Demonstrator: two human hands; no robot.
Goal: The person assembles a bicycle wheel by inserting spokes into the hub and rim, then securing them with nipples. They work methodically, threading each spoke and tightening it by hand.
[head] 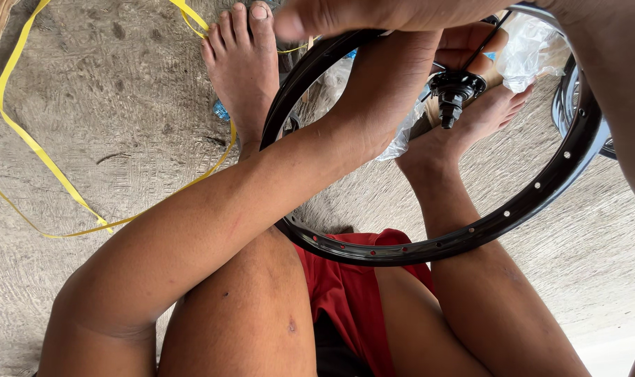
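The left hand (464, 49) reaches through the round black metal wheel rim (513, 209), its fingers curled close to the black threaded hub (451, 89) at the middle; how tightly it grips, I cannot tell, since the forearm hides most of the palm; the right hand (345, 15) lies across the top edge of the view, fingers bent over the upper arc of the rim, thumb tip showing, though whether it clasps the rim or only rests there stays unclear; a thin dark spoke (486, 40) runs up from the hub beside the left fingers; the rim stands tilted over the person's lap, its lower arc touching the red cloth shorts (345, 293), its row of small holes facing inward; a crumpled clear plastic bag (530, 52) sits inside the ring near the hub; two bare feet (244, 70) rest on the grey concrete floor (101, 105); a long yellow plastic strap (31, 143) loops across the floor to the left.
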